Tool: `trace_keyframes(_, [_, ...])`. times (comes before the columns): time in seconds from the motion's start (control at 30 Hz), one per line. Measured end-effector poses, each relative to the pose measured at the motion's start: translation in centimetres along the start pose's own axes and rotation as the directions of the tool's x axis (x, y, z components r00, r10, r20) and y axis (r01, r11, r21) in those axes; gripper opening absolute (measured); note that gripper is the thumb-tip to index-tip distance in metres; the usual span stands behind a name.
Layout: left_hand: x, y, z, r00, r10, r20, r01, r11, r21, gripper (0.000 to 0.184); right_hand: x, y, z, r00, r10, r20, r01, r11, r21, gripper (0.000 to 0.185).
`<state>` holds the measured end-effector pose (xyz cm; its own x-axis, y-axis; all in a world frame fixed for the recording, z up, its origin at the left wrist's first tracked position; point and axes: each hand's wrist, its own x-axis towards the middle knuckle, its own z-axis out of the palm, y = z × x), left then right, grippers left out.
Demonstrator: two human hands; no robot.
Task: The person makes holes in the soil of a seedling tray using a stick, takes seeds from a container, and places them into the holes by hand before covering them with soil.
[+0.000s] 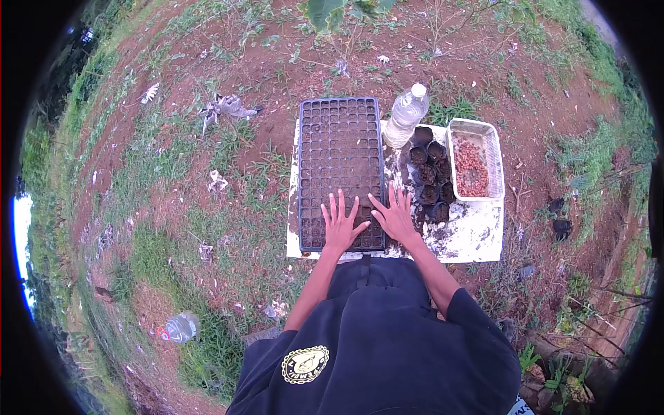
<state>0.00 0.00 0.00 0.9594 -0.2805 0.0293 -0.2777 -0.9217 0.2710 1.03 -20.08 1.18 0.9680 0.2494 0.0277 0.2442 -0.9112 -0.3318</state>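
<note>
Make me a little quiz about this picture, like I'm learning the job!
1. True or false: the black tray has just one big compartment.
2. Which is nearer the small dark pots: the left hand or the right hand?
3. Fill in the missing word: the reddish pieces lie in a white ______.

Key:
1. False, it has many small ones.
2. The right hand.
3. Basket.

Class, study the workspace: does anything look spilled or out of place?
Yes: loose dark soil litters the white rectangular board, outside the black plastic tray. A clear, red-capped plastic bottle lies on its side away from the board, perhaps discarded.
</note>
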Motion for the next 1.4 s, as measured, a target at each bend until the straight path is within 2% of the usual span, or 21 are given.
trace_keyframes(0.1, [-0.7, 1.1, 0.1, 1.0, 0.018, 0.022, -0.017, 0.999, -0.027, 0.08, -1.4, 1.0, -0.6, 0.999, -0.031, 0.03, 0.031, 0.999, -0.02, 0.048])
trace_keyframes(0.17, [-0.7, 1.4, -0.3, 0.996, 0.085, 0.041, -0.083, 0.996, -0.044, 0.08, -1.6, 1.5, -1.0, 0.996, -0.05, 0.071, 0.053, 0.998, -0.037, 0.047])
trace_keyframes(0.27, [-0.8, 0.6, -0.7, 0.993, 0.116, 0.019, -0.115, 0.993, -0.033, 0.081, -1.0, 1.3, -1.0, 0.995, -0.061, 0.075, 0.06, 0.998, 0.01, 0.047])
trace_keyframes(0.37, [-0.3, 0.3, 0.0, 0.999, 0.039, -0.014, -0.04, 0.998, -0.047, 0.082, -0.1, 1.2, -0.6, 0.998, -0.053, 0.03, 0.054, 0.998, -0.014, 0.046])
trace_keyframes(0.53, [0.1, -0.2, -1.0, 0.995, 0.095, -0.004, -0.095, 0.995, -0.01, 0.082, 0.6, 1.3, -0.6, 0.994, -0.086, 0.07, 0.086, 0.996, -0.005, 0.044])
trace_keyframes(0.6, [0.0, -0.6, -1.6, 0.984, 0.176, 0.002, -0.176, 0.984, -0.037, 0.079, 0.5, 1.6, -0.9, 0.98, -0.151, 0.134, 0.152, 0.988, 0.002, 0.043])
trace_keyframes(0.73, [0.2, -0.7, -2.0, 0.992, 0.128, -0.021, -0.129, 0.98, -0.15, 0.074, 0.6, 1.8, -1.0, 0.969, -0.204, 0.137, 0.2, 0.979, 0.044, 0.042])
trace_keyframes(0.83, [0.6, -0.2, -2.0, 0.996, 0.088, -0.03, -0.091, 0.992, -0.087, 0.072, 0.9, 1.7, -0.7, 0.981, -0.136, 0.14, 0.13, 0.99, 0.046, 0.042])
trace_keyframes(0.9, [0.6, -0.5, -2.1, 0.99, 0.135, 0.03, -0.134, 0.99, -0.037, 0.073, 1.0, 1.6, -0.6, 0.976, -0.156, 0.151, 0.151, 0.988, 0.043, 0.043])
trace_keyframes(1.03, [-0.7, -1.3, -2.3, 0.983, 0.181, -0.015, -0.181, 0.983, -0.003, 0.075, -0.1, 1.3, -1.4, 0.969, -0.214, 0.124, 0.211, 0.977, 0.04, 0.044])
trace_keyframes(1.1, [-2.0, -1.5, -2.2, 0.998, -0.001, -0.061, -0.009, 0.984, -0.176, 0.076, -1.3, 0.3, -1.5, 0.978, -0.199, 0.061, 0.198, 0.98, 0.026, 0.044])
trace_keyframes(1.13, [-2.5, -1.8, -2.0, 0.998, -0.049, -0.029, 0.043, 0.984, -0.175, 0.086, -1.9, -0.3, -1.4, 0.969, -0.228, 0.09, 0.23, 0.973, -0.015, 0.044])
trace_keyframes(1.17, [-3.0, -1.9, -1.8, 0.998, -0.05, -0.027, 0.044, 0.983, -0.175, 0.086, -2.5, -0.8, -1.2, 0.969, -0.228, 0.092, 0.23, 0.973, -0.014, 0.044])
trace_keyframes(1.23, [-4.1, -2.1, -1.0, 0.988, -0.154, -0.028, 0.146, 0.97, -0.196, 0.098, -3.4, -1.4, -0.8, 0.945, -0.303, 0.124, 0.305, 0.952, 0.001, 0.045])
trace_keyframes(1.27, [-4.4, -2.5, -0.6, 0.986, -0.167, 0.002, 0.165, 0.973, -0.162, 0.109, -3.4, -1.5, -0.6, 0.948, -0.296, 0.114, 0.298, 0.955, -0.001, 0.045])
trace_keyframes(1.4, [-5.3, -2.7, -0.9, 0.984, -0.177, 0.0, 0.176, 0.978, -0.112, 0.115, -3.0, -1.2, -0.7, 0.98, -0.19, 0.064, 0.196, 0.974, -0.115, 0.048])
